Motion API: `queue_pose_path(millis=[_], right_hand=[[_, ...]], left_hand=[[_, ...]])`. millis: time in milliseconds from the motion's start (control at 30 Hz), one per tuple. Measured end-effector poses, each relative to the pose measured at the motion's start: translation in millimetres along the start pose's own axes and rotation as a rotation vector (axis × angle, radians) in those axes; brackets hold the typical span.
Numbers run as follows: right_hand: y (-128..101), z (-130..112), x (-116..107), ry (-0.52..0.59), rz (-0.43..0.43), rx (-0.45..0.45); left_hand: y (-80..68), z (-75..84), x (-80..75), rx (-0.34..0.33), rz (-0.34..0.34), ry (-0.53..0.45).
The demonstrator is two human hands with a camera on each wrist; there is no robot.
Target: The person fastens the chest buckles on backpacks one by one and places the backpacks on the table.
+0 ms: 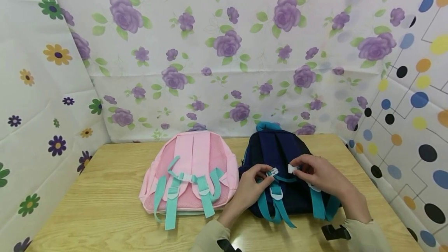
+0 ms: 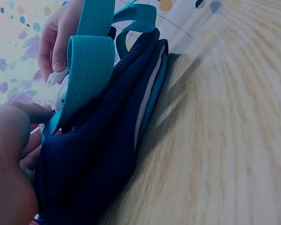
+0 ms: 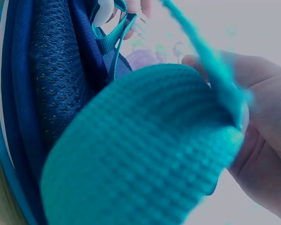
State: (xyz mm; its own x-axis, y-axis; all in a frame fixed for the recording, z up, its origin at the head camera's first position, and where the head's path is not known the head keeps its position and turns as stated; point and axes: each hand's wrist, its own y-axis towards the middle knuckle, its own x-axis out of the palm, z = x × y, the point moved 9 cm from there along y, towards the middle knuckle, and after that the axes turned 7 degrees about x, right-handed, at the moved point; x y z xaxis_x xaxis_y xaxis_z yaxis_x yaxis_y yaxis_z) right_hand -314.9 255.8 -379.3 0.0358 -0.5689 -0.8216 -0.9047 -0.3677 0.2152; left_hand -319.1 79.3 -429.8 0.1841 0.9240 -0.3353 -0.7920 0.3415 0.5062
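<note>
A navy backpack [image 1: 297, 193] with teal straps lies on the table, its strap side up. Over it, my left hand [image 1: 250, 186] pinches the pronged half of a white buckle [image 1: 272, 172]. To the right, the fingers and thumb of my right hand [image 1: 322, 174] pinch the other buckle half [image 1: 291, 168]. The two halves are apart, a small gap between them. In the right wrist view a teal strap [image 3: 131, 150] covers much of the scene and hides part of the right hand [image 3: 267, 103]. The left wrist view shows the left hand [image 2: 11, 154] beside the navy fabric.
A pink backpack [image 1: 201, 147] with mint straps lies left of the navy one, its chest buckle [image 1: 187, 178] joined. Both rest on a wooden table [image 1: 105, 205]. A flowered cloth [image 1: 210, 100] hangs behind, and a dotted cloth [image 1: 402, 127] at the right.
</note>
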Motion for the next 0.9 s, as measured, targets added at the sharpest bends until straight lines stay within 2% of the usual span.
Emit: queue_pose_path(millis=[167, 267, 533, 733, 900], right_hand=[[-1, -2, -1, 0.001, 0.014, -0.03], [-1, -5, -1, -0.009, 0.025, -0.061], [1, -15, -1, -0.035, 0.051, -0.137], [1, -22, 0, -0.066, 0.062, -0.146], [2, -27, 1, -0.075, 0.074, -0.177]], left_hand=[[0.3, 21.9, -3.7, 0.055, 0.0, 0.0], [0.3, 28.6, -4.8, 0.083, -0.005, 0.011], [0.4, 9.9, 1.5, 0.093, -0.01, 0.049], [2.0, 10.4, 3.6, 0.117, -0.018, 0.099], [3.5, 17.3, 5.3, 0.151, -0.02, 0.135]])
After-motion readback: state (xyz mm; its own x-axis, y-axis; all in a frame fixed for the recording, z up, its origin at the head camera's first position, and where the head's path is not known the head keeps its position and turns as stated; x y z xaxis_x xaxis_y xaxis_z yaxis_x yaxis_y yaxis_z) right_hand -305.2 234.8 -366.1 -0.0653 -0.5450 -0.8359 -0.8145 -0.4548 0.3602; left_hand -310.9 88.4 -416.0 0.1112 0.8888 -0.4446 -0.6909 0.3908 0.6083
